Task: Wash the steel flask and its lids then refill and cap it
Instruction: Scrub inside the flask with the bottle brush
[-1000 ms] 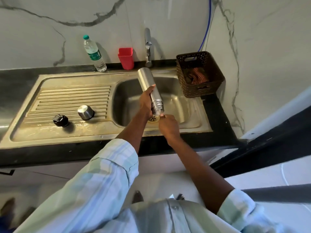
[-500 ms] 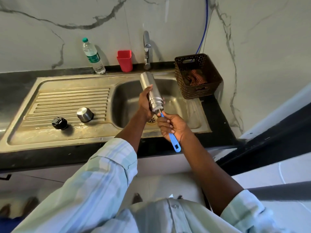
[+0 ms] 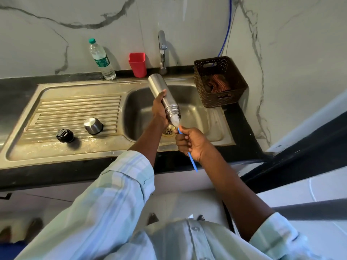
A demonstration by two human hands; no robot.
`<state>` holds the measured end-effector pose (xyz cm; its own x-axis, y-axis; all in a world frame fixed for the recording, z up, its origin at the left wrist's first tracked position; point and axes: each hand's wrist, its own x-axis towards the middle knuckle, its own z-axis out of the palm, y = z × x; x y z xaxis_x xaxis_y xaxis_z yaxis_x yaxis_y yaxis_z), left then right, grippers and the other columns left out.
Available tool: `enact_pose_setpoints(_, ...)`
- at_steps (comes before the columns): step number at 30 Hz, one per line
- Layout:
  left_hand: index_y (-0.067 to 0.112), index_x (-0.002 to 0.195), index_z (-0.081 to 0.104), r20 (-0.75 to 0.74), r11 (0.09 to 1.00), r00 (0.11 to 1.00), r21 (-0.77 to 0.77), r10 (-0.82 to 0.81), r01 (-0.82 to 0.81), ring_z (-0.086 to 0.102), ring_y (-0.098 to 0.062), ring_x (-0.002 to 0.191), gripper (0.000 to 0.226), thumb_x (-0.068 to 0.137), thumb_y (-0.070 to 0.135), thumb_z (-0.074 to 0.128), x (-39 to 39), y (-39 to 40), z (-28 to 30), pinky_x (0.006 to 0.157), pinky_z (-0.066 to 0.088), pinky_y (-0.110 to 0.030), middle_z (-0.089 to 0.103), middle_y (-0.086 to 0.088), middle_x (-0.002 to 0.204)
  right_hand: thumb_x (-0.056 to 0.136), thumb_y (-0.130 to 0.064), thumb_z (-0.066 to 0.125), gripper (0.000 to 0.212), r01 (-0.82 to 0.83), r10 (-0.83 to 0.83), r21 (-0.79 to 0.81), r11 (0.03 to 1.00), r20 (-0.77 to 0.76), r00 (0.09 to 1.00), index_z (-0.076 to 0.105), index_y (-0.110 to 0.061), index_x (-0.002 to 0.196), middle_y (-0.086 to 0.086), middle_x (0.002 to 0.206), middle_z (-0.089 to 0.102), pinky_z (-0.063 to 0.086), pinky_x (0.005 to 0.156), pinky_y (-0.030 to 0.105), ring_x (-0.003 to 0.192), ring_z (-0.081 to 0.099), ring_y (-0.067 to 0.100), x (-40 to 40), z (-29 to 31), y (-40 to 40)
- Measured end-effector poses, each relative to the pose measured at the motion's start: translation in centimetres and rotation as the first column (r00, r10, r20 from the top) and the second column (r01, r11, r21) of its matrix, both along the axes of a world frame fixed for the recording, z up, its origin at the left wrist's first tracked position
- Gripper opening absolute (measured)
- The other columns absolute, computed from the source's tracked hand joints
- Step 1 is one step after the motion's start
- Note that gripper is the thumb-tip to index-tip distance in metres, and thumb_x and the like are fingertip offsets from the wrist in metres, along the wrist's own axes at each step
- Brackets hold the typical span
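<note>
My left hand (image 3: pixel 159 109) grips the steel flask (image 3: pixel 161 92) over the sink basin (image 3: pixel 197 113), tilted with its mouth pointing down toward me. My right hand (image 3: pixel 189 143) holds the blue handle of a bottle brush (image 3: pixel 192 162); its white bristles show at the flask's mouth. The steel cup lid (image 3: pixel 93 125) and the black stopper lid (image 3: pixel 65 135) stand on the ribbed drainboard (image 3: pixel 75 109) at the left.
A tap (image 3: pixel 162 51) rises behind the basin. A plastic water bottle (image 3: pixel 101 60) and a red cup (image 3: pixel 138 64) stand at the wall. A brown basket (image 3: pixel 219 81) with a cloth sits right of the sink.
My right hand has drawn the brush out of the flask toward me; the blue handle and the white bristles now show. The flask has shifted slightly.
</note>
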<state>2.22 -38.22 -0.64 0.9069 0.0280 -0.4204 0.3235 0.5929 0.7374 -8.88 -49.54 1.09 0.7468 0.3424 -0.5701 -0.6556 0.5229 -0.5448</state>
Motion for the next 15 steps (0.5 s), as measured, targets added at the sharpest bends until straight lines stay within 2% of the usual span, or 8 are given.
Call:
enact_pose_setpoints(3, -0.003, 0.132, 0.047, -0.017, 0.999, 1.0, -0.023, 0.024, -0.024, 0.061, -0.029, 0.055, 0.073, 0.078, 0.037, 0.075, -0.2, 0.1, 0.4, 0.054, 0.055, -0.034, 0.06, -0.014, 0.073, 0.103, -0.016, 0.037, 0.025, 0.064, -0.035, -0.316, 0.947, 0.097, 0.995, 0.059, -0.003, 0.1, -0.004, 0.053, 0.037, 0.022, 0.032, 0.018, 0.036, 0.027, 0.004, -1.4, 0.3, 1.7)
enact_pose_setpoints(6, -0.001, 0.121, 0.049, -0.008, 0.998, 1.0, -0.058, -0.014, 0.013, 0.061, -0.027, 0.054, 0.056, 0.084, 0.036, 0.07, -0.5, 0.4, 0.6, 0.053, 0.055, -0.032, 0.06, -0.012, 0.069, 0.099, -0.01, 0.038, 0.026, 0.096, -0.009, -0.543, 0.834, 0.159, 0.987, 0.063, -0.006, 0.105, -0.003, 0.057, 0.042, 0.023, 0.035, 0.019, 0.037, 0.03, 0.005, -1.4, 0.4, 2.0)
enact_pose_setpoints(8, -0.002, 0.121, 0.047, 0.006, 0.997, 0.999, -0.049, -0.053, 0.054, 0.062, -0.027, 0.055, 0.055, 0.086, 0.034, 0.068, -1.3, 0.0, 0.6, 0.054, 0.056, -0.033, 0.06, -0.013, 0.071, 0.099, -0.011, 0.038, 0.027, 0.099, -0.015, -0.571, 0.815, 0.15, 0.989, 0.063, -0.004, 0.103, -0.003, 0.056, 0.042, 0.021, 0.033, 0.018, 0.035, 0.029, 0.004, -0.4, 0.8, 1.9)
enact_pose_setpoints(11, -0.002, 0.119, 0.047, 0.014, 0.997, 0.998, -0.043, -0.067, 0.067, 0.062, -0.026, 0.055, 0.049, 0.089, 0.033, 0.065, -1.4, -0.1, 1.3, 0.055, 0.056, -0.033, 0.062, -0.013, 0.069, 0.102, -0.015, 0.039, 0.025, 0.092, -0.008, -0.562, 0.822, 0.15, 0.989, 0.059, -0.007, 0.089, -0.003, 0.055, 0.039, 0.02, 0.032, 0.018, 0.033, 0.027, 0.003, -0.4, 1.6, 2.4)
enact_pose_setpoints(15, 0.002, 0.11, 0.049, -0.008, 0.988, 1.0, -0.154, -0.016, 0.014, 0.06, -0.025, 0.058, 0.041, 0.089, 0.035, 0.063, -0.5, 0.8, 2.6, 0.058, 0.053, -0.032, 0.06, -0.011, 0.066, 0.101, -0.015, 0.041, 0.024, 0.093, -0.016, -0.535, 0.84, 0.146, 0.989, 0.056, -0.01, 0.082, -0.004, 0.054, 0.039, 0.021, 0.031, 0.017, 0.031, 0.028, 0.002, -1.4, 2.1, 2.6)
